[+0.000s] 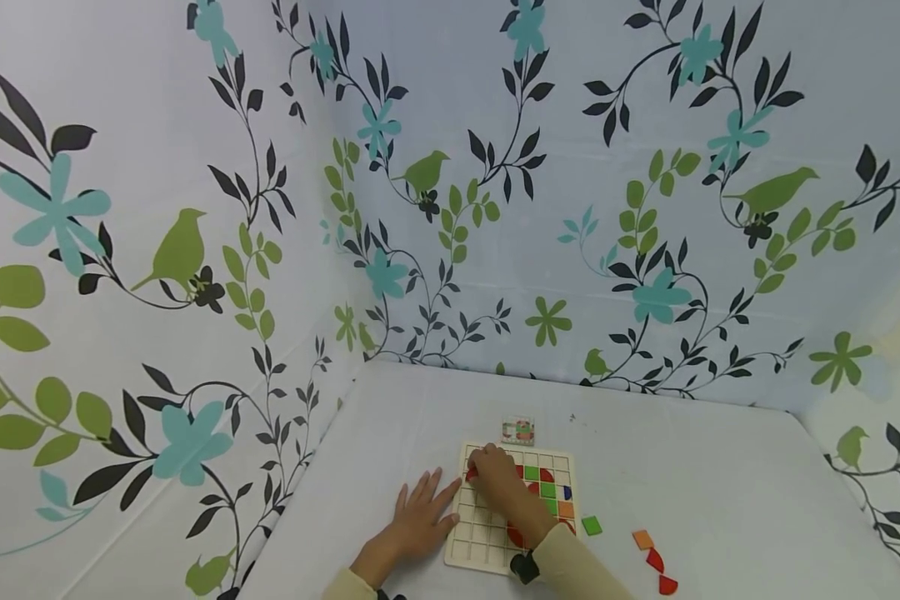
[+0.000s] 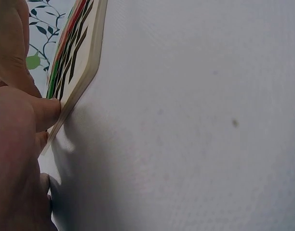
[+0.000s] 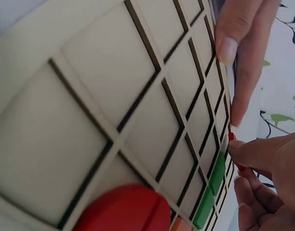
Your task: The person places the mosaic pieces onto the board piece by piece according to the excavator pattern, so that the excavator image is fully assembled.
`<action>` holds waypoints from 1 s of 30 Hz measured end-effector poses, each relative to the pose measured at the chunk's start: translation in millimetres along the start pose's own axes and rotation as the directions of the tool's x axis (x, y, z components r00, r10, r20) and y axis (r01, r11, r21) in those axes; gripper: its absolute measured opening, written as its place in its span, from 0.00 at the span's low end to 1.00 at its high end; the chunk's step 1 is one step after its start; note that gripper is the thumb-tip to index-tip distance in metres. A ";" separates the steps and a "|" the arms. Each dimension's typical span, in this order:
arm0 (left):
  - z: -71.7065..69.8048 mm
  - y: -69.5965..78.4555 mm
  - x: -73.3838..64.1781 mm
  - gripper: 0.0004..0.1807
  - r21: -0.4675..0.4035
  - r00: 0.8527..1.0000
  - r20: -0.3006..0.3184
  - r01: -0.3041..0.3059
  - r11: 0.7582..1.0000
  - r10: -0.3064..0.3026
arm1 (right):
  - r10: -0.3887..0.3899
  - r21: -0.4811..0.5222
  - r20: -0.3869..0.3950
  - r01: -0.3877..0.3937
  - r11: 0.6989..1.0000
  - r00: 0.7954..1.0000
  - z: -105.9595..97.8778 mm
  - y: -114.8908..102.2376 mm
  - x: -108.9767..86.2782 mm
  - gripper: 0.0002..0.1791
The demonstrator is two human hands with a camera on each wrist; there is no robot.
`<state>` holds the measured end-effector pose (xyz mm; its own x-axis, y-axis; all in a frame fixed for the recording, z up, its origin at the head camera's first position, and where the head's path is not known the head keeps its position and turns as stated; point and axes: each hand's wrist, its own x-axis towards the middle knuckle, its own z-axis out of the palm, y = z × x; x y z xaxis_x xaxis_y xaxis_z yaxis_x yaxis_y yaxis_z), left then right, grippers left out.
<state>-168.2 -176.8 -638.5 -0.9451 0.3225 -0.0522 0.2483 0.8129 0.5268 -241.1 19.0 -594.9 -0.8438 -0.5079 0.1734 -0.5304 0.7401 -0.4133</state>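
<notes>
A pale wooden grid board (image 1: 467, 552) lies on the white table, its right part filled with red, green, orange and blue-white pieces. My right hand (image 1: 498, 483) reaches over the board's far left corner and pinches a small red piece (image 3: 232, 136) between thumb and fingers. Most of that piece is hidden by the fingertips, so its full shape is unclear. Spread fingers of my left hand (image 1: 420, 517) touch the board's left edge. In the left wrist view, the left thumb (image 2: 47, 113) presses against the board's side (image 2: 85, 79).
Behind the board lies a small patterned card (image 1: 517, 431). To its right are a loose green square (image 1: 592, 525), an orange square (image 1: 642, 540) and two red rounded pieces (image 1: 655, 560). Patterned fabric (image 1: 450, 250) with leaves and birds rises behind the table.
</notes>
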 end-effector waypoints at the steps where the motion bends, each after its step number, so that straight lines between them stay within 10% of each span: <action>1: -0.4 0.5 -0.3 0.33 0.005 1.000 0.007 0.004 1.000 -0.004 | 0.004 -0.007 0.009 -0.004 1.000 1.000 1.1 -2.2 -0.4 0.07; 30: 9.6 -9.4 5.0 0.34 0.020 0.999 -0.043 0.006 1.000 -0.005 | 0.003 0.035 0.128 -0.008 0.999 0.992 0.5 6.6 3.7 0.08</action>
<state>-173.3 -178.1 -651.9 -0.9547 0.2969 -0.0180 0.2468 0.8245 0.5092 -247.7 21.8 -597.4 -0.8281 -0.5578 0.0559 -0.5206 0.7281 -0.4459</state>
